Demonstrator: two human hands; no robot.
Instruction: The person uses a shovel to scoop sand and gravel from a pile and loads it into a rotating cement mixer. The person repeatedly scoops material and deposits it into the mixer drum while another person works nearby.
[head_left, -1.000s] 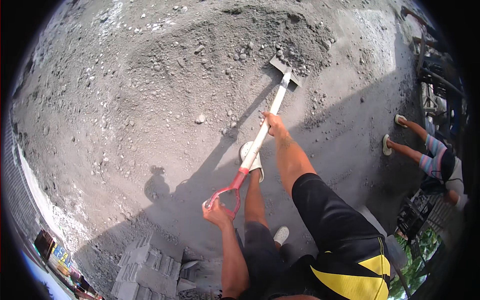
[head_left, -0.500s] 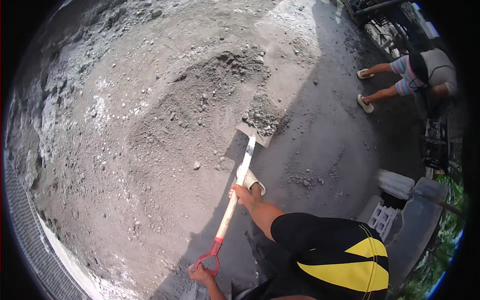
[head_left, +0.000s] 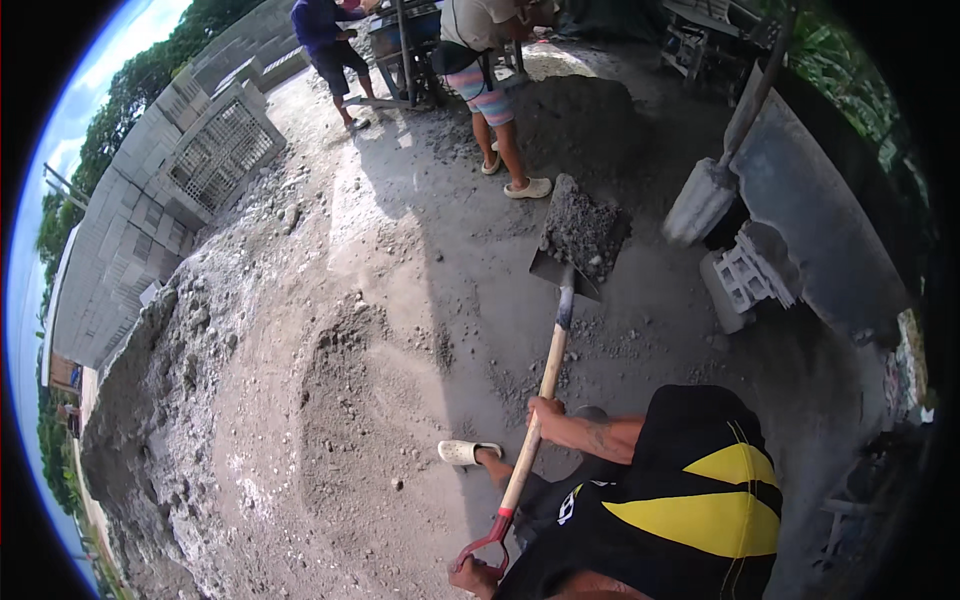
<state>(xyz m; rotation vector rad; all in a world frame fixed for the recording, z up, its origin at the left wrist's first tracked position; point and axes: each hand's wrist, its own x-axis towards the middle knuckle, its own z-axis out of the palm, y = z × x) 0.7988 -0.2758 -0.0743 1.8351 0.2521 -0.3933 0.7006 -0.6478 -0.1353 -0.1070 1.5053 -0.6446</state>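
Observation:
I hold a shovel (head_left: 545,385) with a pale wooden shaft, a red D-shaped grip and a dark metal blade. My left hand (head_left: 474,577) is closed around the red grip, low in the view. Partway up the shaft, my right hand (head_left: 545,417) is wrapped round the wood. A heap of grey gravelly sand (head_left: 580,228) lies on the blade, covering most of it. The blade is out ahead and to the right, close to the shaded ground; whether it touches cannot be told.
A person (head_left: 487,95) in striped shorts stands just beyond the blade; another person (head_left: 335,55) is farther left, beside a machine (head_left: 400,50). Concrete blocks (head_left: 120,225) are stacked far left. A sand pile (head_left: 345,400) spreads left. Broken blocks (head_left: 745,275) and a leaning slab (head_left: 810,215) are right.
The view has swung right and up, bringing the people and block wall into sight. The loaded shovel has moved from beside the sand pile toward the person in striped shorts.

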